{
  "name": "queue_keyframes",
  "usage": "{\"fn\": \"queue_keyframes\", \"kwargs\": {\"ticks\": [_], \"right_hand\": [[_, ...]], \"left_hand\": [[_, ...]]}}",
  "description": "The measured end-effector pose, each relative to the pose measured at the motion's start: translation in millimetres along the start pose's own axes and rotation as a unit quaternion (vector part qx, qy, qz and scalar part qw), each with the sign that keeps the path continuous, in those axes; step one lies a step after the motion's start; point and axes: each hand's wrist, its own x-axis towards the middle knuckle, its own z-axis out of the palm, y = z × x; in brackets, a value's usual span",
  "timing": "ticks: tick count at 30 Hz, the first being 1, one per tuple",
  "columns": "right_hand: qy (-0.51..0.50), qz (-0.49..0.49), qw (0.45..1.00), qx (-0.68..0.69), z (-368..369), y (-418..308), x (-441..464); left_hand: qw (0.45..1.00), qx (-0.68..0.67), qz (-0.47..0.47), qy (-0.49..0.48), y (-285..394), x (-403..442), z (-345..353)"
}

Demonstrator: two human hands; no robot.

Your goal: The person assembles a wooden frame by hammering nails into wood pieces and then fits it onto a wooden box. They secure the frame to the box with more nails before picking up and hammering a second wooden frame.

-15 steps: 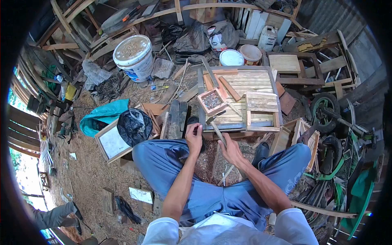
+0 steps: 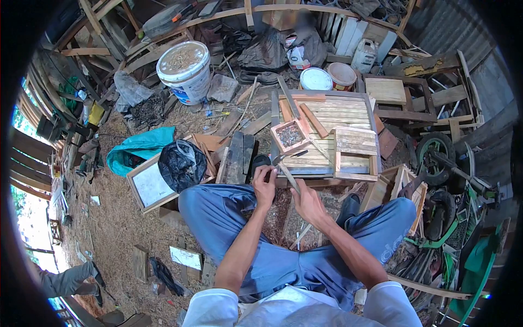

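My right hand (image 2: 309,206) is wrapped around the wooden handle of a hammer (image 2: 289,176), whose dark head points away from me over the front edge of a low slatted wooden bench (image 2: 310,158). To its left, my left hand (image 2: 265,185) is pinched closed near the hammer head. Whatever its fingertips hold, if anything, is too small to make out. A small square wooden box (image 2: 274,132) filled with small bits, probably nails, sits on the bench beyond both hands. At the bench's right lies a wooden frame (image 2: 355,140) with slats over its upper part.
Loose wood strips (image 2: 314,120) lie on the bench. A white bucket (image 2: 185,82) stands at the back left. Left of my knees are a teal cloth (image 2: 133,152) and a black plastic bag (image 2: 182,166). A green bike (image 2: 452,218) is at right. Another person's leg (image 2: 71,280) shows lower left.
The view has shifted slightly, so the bench appears a little lower and further right. The hammer head now sits closer to my left hand. Both hands keep their closed grips.
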Motion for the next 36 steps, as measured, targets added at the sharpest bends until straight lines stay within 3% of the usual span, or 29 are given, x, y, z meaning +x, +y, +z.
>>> {"fn": "queue_keyframes", "kwargs": {"ticks": [5,8,11,14,17,20,26,29,36], "right_hand": [[-0.032,0.023,0.999,-0.034,-3.0,-0.5,1.4],[0.008,-0.001,1.000,-0.009,-3.5,-5.2,0.1],[-0.053,0.019,0.997,-0.061,1.6,0.9,1.7],[-0.047,0.024,0.998,-0.040,-3.7,-4.7,1.6],[0.026,-0.014,1.000,-0.005,-3.1,-9.2,0.5],[-0.065,0.040,0.995,-0.062,0.7,1.8,2.1],[0.023,-0.004,1.000,-0.007,-2.9,-10.1,-0.6],[-0.044,0.030,0.997,-0.050,6.1,5.4,1.7],[-0.007,0.024,0.999,-0.023,0.7,-5.7,0.1]], "left_hand": [[1.000,-0.009,-0.003,0.000,-4.7,-0.5,2.8],[0.999,-0.022,-0.025,-0.001,0.5,-0.4,1.0],[1.000,0.012,0.004,0.005,2.5,0.4,-0.6],[1.000,0.010,0.000,0.002,4.9,0.9,-0.5],[0.999,-0.027,-0.027,-0.007,-2.2,-0.5,1.4],[1.000,-0.003,0.007,0.014,1.5,-0.2,1.4],[0.999,-0.034,-0.033,-0.002,-5.3,-1.6,3.7],[1.000,-0.008,0.004,0.013,-1.3,-0.5,2.2],[1.000,-0.023,-0.021,-0.001,0.5,-1.4,1.0]]}}
